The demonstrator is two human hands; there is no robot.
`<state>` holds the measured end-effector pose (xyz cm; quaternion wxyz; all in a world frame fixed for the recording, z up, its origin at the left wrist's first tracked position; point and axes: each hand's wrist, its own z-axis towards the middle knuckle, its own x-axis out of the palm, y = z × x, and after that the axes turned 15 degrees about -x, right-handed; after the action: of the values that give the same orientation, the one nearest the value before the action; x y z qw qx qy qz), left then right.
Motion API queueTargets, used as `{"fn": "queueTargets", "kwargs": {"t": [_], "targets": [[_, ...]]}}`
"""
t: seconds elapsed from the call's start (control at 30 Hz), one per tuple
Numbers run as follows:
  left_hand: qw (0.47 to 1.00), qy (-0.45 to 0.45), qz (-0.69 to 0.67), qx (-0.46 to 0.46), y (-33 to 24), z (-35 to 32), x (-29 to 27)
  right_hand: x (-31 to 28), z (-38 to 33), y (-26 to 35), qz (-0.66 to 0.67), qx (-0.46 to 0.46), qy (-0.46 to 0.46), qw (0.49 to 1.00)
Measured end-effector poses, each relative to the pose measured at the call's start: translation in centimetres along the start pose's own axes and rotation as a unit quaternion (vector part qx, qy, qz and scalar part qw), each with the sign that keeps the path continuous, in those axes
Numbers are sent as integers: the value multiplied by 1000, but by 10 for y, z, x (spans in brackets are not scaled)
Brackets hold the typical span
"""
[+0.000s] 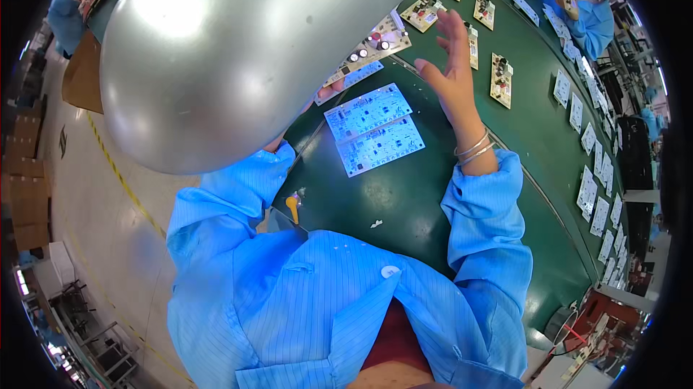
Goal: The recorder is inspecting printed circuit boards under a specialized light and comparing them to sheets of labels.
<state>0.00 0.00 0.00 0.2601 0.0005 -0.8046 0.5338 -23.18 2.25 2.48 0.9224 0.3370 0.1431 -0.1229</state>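
My left hand [333,89] is mostly behind the big silver lamp hood [216,57]; its visible fingertips grip the edge of a circuit board [381,41] fitted with capacitors and other parts. My right hand [456,75], bracelets on its wrist, is raised over the green work surface with fingers apart and nothing in it. Below the held board, two brightly lit circuit boards [381,145] lie edge to edge, trace side up. Part of another lit board [354,81] shows just beyond them.
Several populated boards [501,80] rest on the green conveyor [530,125] to the right. Rows of pale boards [587,190] line its far side. A yellow-handled knob [291,207] sits by my left sleeve. Across the line, a person in blue [588,21] handles a board.
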Motion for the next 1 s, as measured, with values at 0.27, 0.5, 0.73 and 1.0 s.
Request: {"fn": "queueTargets", "kwargs": {"t": [0.27,0.5,0.73,1.0], "targets": [[993,87,25,-72,-1,-4,2,5,7,27,-168,-162,136,963],[962,9,262,74,8,-5,4,-36,-10,19,-214,-140,119,959],[840,-85,459,276,2,-7,11,-173,-71,-27,-377,156,-150,900],[580,111,746,308,10,-23,52,-201,-96,-39,-574,317,-52,753]]}}
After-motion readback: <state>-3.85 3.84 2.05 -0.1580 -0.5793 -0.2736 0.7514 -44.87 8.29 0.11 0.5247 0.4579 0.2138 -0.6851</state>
